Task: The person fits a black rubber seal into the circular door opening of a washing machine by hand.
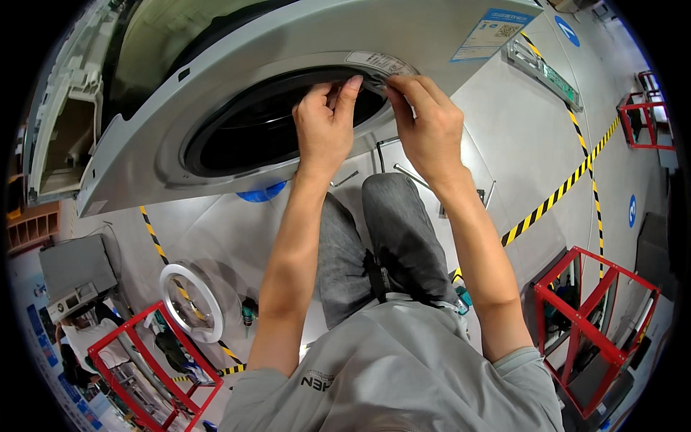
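Note:
In front of me a grey front-loading washing machine (151, 144) leans at a tilt, its round opening lined by a black rubber door gasket (209, 133). My left hand (325, 126) is at the upper right of the opening, fingers curled inside and thumb against the gasket's rim. Close beside it, my right hand (430, 119) pinches the dark edge of the gasket between thumb and fingers. Whether a thin wire or clip is also in that pinch is too small to tell. No door hangs on the opening.
A round door ring (193, 302) and a teal power screwdriver (249, 311) are on the floor at left. A control panel with a green circuit board (560, 85) lies at the far right. Red-framed carts (608, 349) stand on both sides; metal rods (414, 175) lie near my knees.

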A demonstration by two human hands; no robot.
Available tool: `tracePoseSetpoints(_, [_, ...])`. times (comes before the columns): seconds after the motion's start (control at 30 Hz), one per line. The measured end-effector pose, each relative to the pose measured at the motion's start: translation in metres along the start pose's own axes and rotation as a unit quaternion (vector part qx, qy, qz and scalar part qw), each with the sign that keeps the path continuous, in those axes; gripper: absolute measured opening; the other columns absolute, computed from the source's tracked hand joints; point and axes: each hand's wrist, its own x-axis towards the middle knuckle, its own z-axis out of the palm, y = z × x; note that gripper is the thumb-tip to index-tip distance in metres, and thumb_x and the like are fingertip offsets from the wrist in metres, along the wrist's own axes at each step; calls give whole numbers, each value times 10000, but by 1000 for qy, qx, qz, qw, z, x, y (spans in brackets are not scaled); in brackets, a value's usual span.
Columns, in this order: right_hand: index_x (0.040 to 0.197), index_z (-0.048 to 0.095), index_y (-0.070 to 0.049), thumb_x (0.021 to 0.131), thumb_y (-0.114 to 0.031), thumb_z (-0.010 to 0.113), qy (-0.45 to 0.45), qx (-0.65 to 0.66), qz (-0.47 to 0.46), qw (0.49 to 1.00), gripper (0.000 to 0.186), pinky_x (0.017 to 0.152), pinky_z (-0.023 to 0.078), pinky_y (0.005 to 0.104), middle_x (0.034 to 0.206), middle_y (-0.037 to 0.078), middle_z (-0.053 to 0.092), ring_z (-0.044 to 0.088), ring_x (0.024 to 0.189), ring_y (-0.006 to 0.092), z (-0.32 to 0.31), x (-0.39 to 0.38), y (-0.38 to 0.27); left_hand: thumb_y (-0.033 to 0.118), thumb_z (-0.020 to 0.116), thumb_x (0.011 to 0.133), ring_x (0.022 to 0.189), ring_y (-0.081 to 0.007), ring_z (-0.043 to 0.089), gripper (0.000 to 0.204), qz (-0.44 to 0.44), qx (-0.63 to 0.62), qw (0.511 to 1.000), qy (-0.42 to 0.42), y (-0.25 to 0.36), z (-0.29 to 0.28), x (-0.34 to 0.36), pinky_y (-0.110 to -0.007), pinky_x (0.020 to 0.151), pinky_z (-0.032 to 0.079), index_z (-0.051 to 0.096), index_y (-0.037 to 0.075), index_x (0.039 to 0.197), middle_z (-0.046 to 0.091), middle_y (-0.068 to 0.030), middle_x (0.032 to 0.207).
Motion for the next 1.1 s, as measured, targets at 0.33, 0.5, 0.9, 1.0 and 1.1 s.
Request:
tracePoseSetpoints(0.33, [932, 704, -58, 838, -39, 747, -8, -56, -85, 995, 105, 555, 516, 353, 851, 53, 690, 664, 661, 254, 6, 11, -3, 273, 688, 989, 802, -183, 731, 335, -14, 36, 999, -38, 2, -7, 1, -297, 751, 554, 721, -60, 1009, 763, -131, 858])
tracePoseSetpoints(0.5, [905, 692, -66, 815, -79, 756, -65, -116, -117, 984, 111, 556, 513, 351, 804, 44, 661, 659, 661, 243, -2, 19, -5, 253, 697, 981, 834, -203, 741, 305, -12, 41, 998, -55, 4, -10, 3, -312, 764, 555, 724, -47, 1027, 768, -135, 886])
tracePoseSetpoints(0.9, [751, 604, -104, 634, -138, 786, -4, -104, -156, 982, 218, 513, 476, 346, 728, 22, 574, 608, 629, 203, 3, 24, 4, 88, 696, 874, 815, -387, 702, 107, 31, 167, 984, -49, 13, 1, 0, -432, 750, 543, 711, -9, 918, 728, -187, 876])
tracePoseSetpoints(1.0, [754, 596, -106, 613, -148, 790, -5, -132, -142, 981, 244, 513, 477, 350, 740, 24, 576, 610, 642, 201, 3, 24, -1, 85, 701, 864, 788, -405, 676, 102, 54, 159, 986, -11, 10, 10, -7, -462, 723, 527, 686, -16, 860, 706, -192, 826])
tracePoseSetpoints(1.1, [797, 629, -103, 669, -133, 784, -14, -171, -117, 978, 204, 532, 490, 344, 767, 24, 594, 622, 671, 209, 0, 23, -8, 94, 711, 869, 788, -408, 674, 118, 86, 179, 980, -5, 6, 13, -6, -455, 719, 527, 681, -20, 860, 702, -197, 823])
